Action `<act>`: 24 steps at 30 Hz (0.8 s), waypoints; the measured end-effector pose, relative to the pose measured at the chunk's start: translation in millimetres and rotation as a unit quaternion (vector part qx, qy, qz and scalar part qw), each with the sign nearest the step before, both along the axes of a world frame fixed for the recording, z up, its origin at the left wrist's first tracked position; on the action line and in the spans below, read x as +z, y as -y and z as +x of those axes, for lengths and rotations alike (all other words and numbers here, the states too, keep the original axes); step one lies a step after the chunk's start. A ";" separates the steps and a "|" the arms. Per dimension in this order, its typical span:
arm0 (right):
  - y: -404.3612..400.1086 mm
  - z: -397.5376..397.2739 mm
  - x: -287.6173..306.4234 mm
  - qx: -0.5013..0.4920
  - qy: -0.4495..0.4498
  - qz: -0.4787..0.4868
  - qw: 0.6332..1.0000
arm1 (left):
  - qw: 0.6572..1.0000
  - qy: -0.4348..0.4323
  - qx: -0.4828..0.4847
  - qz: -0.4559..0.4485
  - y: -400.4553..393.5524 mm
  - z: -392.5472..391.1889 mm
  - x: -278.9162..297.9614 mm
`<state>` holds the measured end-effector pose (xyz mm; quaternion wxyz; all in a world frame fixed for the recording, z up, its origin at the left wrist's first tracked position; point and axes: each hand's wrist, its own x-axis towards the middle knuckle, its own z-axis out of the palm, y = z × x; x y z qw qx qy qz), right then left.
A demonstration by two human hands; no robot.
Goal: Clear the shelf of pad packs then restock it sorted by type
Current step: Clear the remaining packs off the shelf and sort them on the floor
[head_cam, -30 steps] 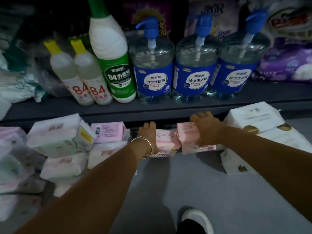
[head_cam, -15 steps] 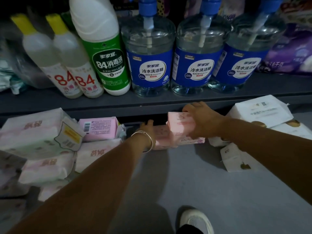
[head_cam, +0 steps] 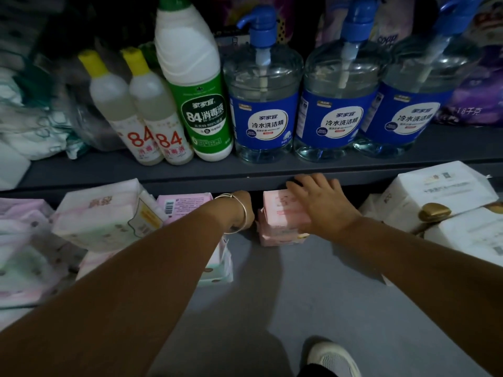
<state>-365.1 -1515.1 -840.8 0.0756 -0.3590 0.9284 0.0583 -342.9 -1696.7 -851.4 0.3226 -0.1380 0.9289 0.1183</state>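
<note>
Right hand (head_cam: 324,205) laid flat on top of a pink pad pack (head_cam: 283,210), fingers straight and spread, tips reaching under the front lip of the upper shelf (head_cam: 245,172). That pack topmost on a short stack of pink packs (head_cam: 280,235) on the grey lower shelf (head_cam: 299,281), near the middle, at the far edge. Left hand (head_cam: 242,202) reaching in just left of the stack, fingers hidden in the dark under the upper shelf; impossible to tell whether apart, together or clamped on anything. Silver bangle (head_cam: 242,213) on the left wrist.

Far left on the lower shelf: a jumble of pale pink and white pad packs (head_cam: 100,216), one larger pack lying tilted on others, a smaller pink pack with a barcode (head_cam: 185,206) just beside it, more packs partly covered by the left forearm. Far right: white packs with gold emblems (head_cam: 441,194), stacked, well apart from the pink stack.

On the upper shelf, left to right: two small yellow-capped bottles (head_cam: 141,115) marked 84, touching each other; a tall white bottle with green label (head_cam: 196,99); three clear pump bottles with blue labels (head_cam: 262,104) in a row. Dark bags behind them, blurred. White shoe (head_cam: 334,360) at the near edge of view.
</note>
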 end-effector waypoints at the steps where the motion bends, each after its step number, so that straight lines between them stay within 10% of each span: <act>1: -0.8 0.5 4.5 0.001 0.004 0.001 1.000 | 1.000 0.000 0.003 0.007 -0.3 0.9 5.8; 24: 118.1 23.6 331.9 0.053 -0.025 -0.257 0.965 | 0.931 -0.364 -0.011 -0.031 91.6 66.9 344.6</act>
